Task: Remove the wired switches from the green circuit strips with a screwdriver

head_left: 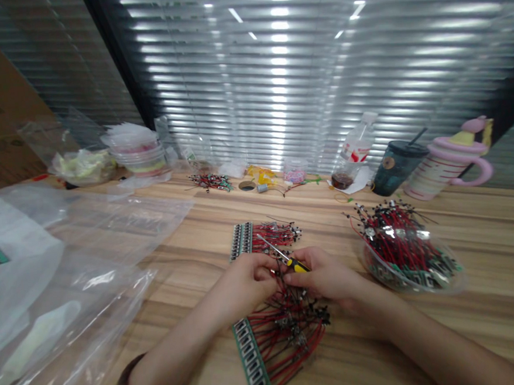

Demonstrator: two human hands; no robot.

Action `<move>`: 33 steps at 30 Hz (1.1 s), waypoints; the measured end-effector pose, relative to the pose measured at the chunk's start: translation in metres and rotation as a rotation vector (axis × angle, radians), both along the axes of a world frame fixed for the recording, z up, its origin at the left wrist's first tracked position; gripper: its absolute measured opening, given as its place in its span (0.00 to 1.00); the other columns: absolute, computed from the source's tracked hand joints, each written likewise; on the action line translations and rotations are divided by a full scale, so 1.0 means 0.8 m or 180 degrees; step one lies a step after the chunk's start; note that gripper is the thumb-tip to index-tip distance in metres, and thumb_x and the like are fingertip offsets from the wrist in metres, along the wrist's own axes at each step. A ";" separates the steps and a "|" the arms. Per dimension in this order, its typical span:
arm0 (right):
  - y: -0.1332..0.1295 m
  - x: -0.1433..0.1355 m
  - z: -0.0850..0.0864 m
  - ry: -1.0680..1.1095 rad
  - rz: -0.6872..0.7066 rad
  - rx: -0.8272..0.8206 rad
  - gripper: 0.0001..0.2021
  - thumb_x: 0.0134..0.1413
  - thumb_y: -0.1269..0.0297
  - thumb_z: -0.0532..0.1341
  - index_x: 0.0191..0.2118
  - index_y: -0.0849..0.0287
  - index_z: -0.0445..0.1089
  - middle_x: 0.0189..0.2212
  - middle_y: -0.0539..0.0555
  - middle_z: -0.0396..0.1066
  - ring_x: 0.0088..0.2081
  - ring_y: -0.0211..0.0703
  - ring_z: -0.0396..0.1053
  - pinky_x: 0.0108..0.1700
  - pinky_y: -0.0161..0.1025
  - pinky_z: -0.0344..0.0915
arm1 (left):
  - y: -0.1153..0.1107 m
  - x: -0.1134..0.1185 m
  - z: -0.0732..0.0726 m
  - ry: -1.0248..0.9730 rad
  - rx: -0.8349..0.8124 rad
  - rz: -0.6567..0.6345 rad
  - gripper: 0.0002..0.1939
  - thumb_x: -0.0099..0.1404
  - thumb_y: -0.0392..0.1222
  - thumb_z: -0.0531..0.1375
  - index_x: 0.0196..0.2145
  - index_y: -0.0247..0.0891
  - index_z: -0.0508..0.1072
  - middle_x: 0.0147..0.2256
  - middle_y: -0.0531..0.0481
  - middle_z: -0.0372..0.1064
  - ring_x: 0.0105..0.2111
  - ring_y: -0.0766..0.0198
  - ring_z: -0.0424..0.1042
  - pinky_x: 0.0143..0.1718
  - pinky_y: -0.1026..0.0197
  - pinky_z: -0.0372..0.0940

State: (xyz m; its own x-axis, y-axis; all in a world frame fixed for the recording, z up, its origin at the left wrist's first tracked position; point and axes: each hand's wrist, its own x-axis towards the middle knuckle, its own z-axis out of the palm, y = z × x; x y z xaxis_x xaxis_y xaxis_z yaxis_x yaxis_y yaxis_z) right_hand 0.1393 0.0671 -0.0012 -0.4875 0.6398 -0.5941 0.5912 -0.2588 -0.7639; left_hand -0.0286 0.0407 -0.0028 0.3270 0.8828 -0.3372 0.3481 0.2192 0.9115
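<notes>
My right hand (318, 273) is closed around a screwdriver (298, 265) with a yellow and black handle; its metal shaft points up and to the left. My left hand (255, 282) is closed beside it, its fingertips pinched among dark wires; what exactly they hold is hidden. Just below both hands, a green circuit board strip (252, 360) lies on the table with red and black wires (289, 337) fanning to the right, tipped with small black parts. Beyond the hands lie more board strips (241, 239) with red wires.
A clear plastic bowl (415, 284) heaped with wired boards stands at right. Behind it are a bottle (353, 150), a dark cup (397, 168) and a pink-handled tumbler (442, 165). Plastic sheeting (110, 238) covers the left side. Stacked containers (137, 154) and a loose wire pile (211, 183) sit farther back.
</notes>
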 end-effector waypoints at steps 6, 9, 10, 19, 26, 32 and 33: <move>0.004 0.002 -0.004 -0.0079 0.0018 0.0195 0.23 0.52 0.60 0.54 0.50 0.69 0.63 0.33 0.47 0.66 0.22 0.05 0.48 0.26 0.13 0.47 | 0.003 -0.002 -0.007 -0.0049 0.0342 -0.0147 0.05 0.55 0.34 0.55 0.27 0.31 0.71 0.21 0.57 0.56 0.22 0.71 0.53 0.23 0.65 0.45; 0.005 0.003 -0.007 -0.0079 0.0038 0.0228 0.21 0.50 0.59 0.56 0.47 0.70 0.65 0.25 0.46 0.61 0.22 0.06 0.49 0.27 0.12 0.47 | 0.004 -0.001 -0.011 -0.0020 0.0258 -0.0130 0.06 0.55 0.31 0.57 0.29 0.29 0.73 0.22 0.55 0.60 0.22 0.71 0.56 0.24 0.66 0.48; 0.004 0.004 -0.008 -0.0090 0.0055 0.0214 0.22 0.51 0.58 0.56 0.47 0.69 0.66 0.24 0.45 0.60 0.21 0.06 0.48 0.26 0.13 0.46 | 0.004 -0.001 -0.012 0.0005 0.0219 -0.0109 0.06 0.55 0.30 0.57 0.29 0.29 0.73 0.23 0.54 0.62 0.23 0.71 0.57 0.24 0.66 0.49; 0.011 0.015 -0.009 -0.0169 0.0414 0.0459 0.22 0.45 0.60 0.58 0.48 0.65 0.69 0.38 0.47 0.67 0.26 0.05 0.53 0.31 0.10 0.52 | 0.001 -0.004 -0.006 0.0517 0.0363 -0.0066 0.04 0.52 0.28 0.57 0.26 0.32 0.70 0.22 0.55 0.64 0.23 0.69 0.62 0.25 0.66 0.55; 0.012 0.019 -0.010 -0.0285 0.0560 0.0816 0.25 0.44 0.55 0.57 0.47 0.67 0.70 0.41 0.48 0.67 0.30 0.07 0.55 0.33 0.09 0.51 | -0.002 -0.021 0.005 0.1261 0.0688 0.0018 0.03 0.48 0.34 0.55 0.21 0.37 0.62 0.20 0.55 0.60 0.23 0.66 0.60 0.24 0.64 0.51; 0.013 0.024 -0.005 -0.0172 0.0835 0.0685 0.26 0.42 0.52 0.60 0.45 0.66 0.70 0.40 0.48 0.67 0.31 0.07 0.57 0.36 0.09 0.54 | -0.008 -0.028 0.023 0.1741 0.0638 -0.0113 0.04 0.47 0.33 0.51 0.21 0.36 0.66 0.19 0.54 0.60 0.22 0.65 0.59 0.22 0.62 0.48; 0.012 0.025 -0.002 -0.0152 0.0892 0.0637 0.27 0.40 0.52 0.62 0.45 0.66 0.69 0.39 0.47 0.67 0.31 0.07 0.57 0.35 0.09 0.55 | -0.009 -0.030 0.025 0.1728 0.0610 -0.0187 0.04 0.46 0.33 0.51 0.20 0.36 0.65 0.18 0.54 0.59 0.21 0.65 0.59 0.22 0.62 0.48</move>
State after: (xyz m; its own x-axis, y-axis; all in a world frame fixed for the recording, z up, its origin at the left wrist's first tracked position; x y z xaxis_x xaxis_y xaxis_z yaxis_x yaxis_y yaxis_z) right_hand 0.1597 0.0769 -0.0024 -0.6354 0.5912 -0.4967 0.6544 0.0708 -0.7528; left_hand -0.0528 0.0338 0.0170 0.2021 0.9302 -0.3063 0.7835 0.0341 0.6205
